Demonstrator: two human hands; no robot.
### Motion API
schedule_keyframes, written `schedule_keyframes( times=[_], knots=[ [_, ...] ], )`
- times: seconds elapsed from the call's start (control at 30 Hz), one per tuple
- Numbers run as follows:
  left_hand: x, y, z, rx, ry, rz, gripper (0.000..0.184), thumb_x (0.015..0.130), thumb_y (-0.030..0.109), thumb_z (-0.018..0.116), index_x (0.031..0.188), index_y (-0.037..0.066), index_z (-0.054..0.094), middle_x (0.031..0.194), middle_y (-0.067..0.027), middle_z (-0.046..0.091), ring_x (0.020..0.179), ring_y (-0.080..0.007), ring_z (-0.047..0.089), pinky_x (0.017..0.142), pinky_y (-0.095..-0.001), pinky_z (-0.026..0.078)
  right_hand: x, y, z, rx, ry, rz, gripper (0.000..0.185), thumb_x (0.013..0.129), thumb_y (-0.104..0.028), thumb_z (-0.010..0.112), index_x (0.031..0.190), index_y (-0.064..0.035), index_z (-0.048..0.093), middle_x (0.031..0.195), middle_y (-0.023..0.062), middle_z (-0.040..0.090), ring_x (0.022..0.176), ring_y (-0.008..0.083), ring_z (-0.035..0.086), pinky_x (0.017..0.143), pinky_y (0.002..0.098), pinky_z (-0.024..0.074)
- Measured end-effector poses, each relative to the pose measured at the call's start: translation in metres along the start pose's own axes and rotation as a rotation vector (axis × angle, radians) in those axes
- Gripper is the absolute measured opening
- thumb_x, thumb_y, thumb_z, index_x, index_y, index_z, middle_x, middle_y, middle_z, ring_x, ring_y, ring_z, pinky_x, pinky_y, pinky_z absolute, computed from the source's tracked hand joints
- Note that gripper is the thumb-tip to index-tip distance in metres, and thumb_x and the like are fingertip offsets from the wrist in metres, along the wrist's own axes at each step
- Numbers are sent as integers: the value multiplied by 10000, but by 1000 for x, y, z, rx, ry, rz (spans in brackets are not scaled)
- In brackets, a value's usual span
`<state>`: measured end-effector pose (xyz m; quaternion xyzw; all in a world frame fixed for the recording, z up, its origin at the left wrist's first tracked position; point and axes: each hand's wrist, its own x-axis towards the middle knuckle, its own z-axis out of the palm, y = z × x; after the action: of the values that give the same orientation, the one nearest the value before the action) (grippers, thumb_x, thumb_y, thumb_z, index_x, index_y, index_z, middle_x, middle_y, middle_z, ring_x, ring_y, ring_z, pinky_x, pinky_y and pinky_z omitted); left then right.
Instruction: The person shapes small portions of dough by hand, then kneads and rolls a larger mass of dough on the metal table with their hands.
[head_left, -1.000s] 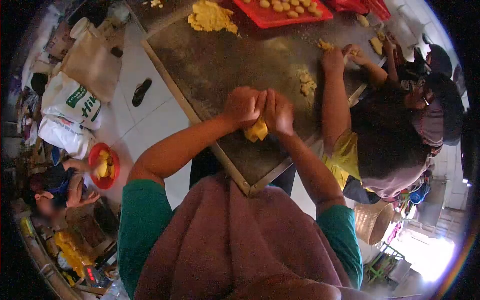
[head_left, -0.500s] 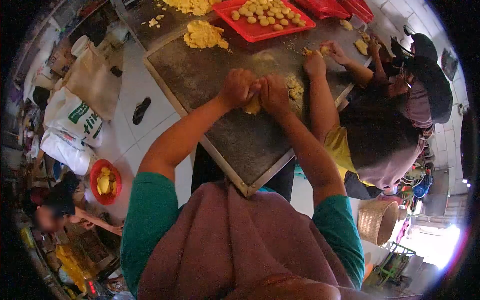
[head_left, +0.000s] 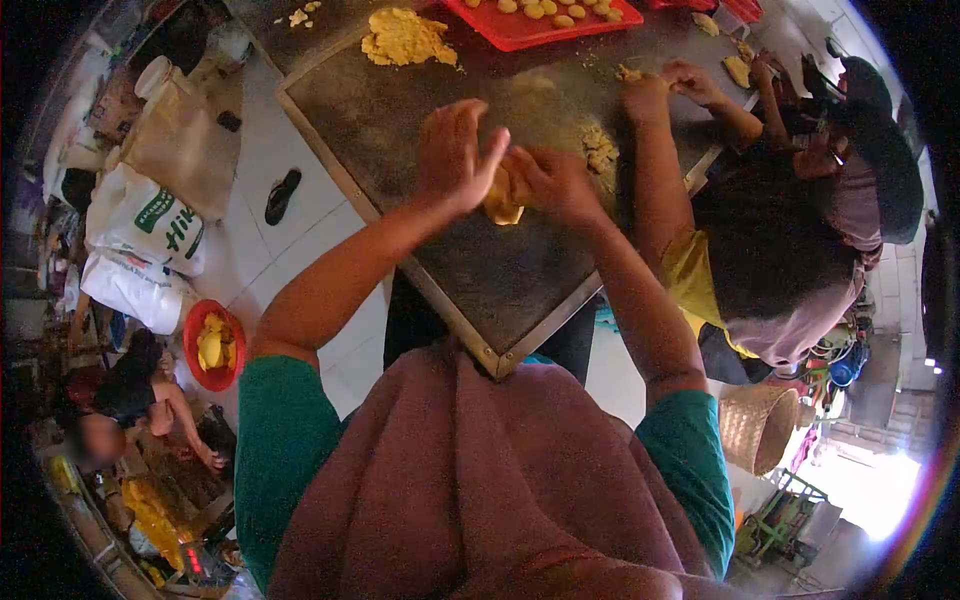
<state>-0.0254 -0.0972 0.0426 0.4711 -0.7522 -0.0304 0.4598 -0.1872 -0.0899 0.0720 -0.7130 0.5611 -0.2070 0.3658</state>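
My left hand (head_left: 455, 160) is raised above the dark tabletop (head_left: 470, 270), fingers up and thumb held apart, with nothing in it. Close to its right, my right hand (head_left: 555, 182) has its fingers closed on a piece of yellow dough (head_left: 503, 205). The dough's lower end sticks out below the fingers; the rest is partly hidden. Right of that hand lies a small heap of crumbly dough (head_left: 598, 148). Farther up the table is a larger mound of yellow dough (head_left: 408, 38).
A red tray (head_left: 520, 32) of small dough balls stands at the far side. Another person's hands (head_left: 650, 98) work dough at the table's right. On the floor are a red bowl (head_left: 190, 340) with yellow pieces, white sacks (head_left: 140, 230) and a black sandal (head_left: 283, 197).
My left hand has come off the dough and opened, its fingers now pointing up. My right hand keeps its hold. The view has shifted slightly, so the tray sits higher.
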Motion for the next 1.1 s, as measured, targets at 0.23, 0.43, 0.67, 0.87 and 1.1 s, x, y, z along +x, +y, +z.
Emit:
schedule_keyframes(
  times=[0.23,0.43,0.67,0.87,1.1],
  knots=[
    [-45,10,19,-492,-186,-144,381,939,327,339,977,9,545,1008,-192,548,928,-357,520,809,-431,407,-26,32,52,-76,513,-463,305,921,-250,409,1077,-20,534,1058,199,553,1004,371,505,862,428,399],
    [-19,3,33,-163,-267,-146,387,916,307,370,841,-19,564,871,-212,571,808,-354,550,707,-456,432,-2,11,40,-165,413,-237,216,904,-184,408,957,-17,535,882,180,548,816,361,525,719,420,437],
    [5,-41,66,-45,-253,-132,422,913,312,383,764,-20,596,661,-183,566,566,-353,547,560,-448,453,62,56,38,-774,624,-637,228,885,-202,419,910,-24,559,757,130,572,610,297,577,501,383,458],
    [-1,-36,59,-32,45,281,361,868,354,470,837,9,573,641,-146,541,588,-329,534,573,-446,429,37,38,38,-341,541,-353,213,844,-193,471,973,-42,549,822,135,588,698,354,569,622,436,465],
    [-40,13,-3,176,-15,546,649,807,655,340,802,29,516,783,-140,490,807,-312,475,794,-445,350,-41,28,8,-154,267,-655,267,863,-195,453,1014,-3,561,977,191,559,950,350,518,829,442,383]
  ],
)
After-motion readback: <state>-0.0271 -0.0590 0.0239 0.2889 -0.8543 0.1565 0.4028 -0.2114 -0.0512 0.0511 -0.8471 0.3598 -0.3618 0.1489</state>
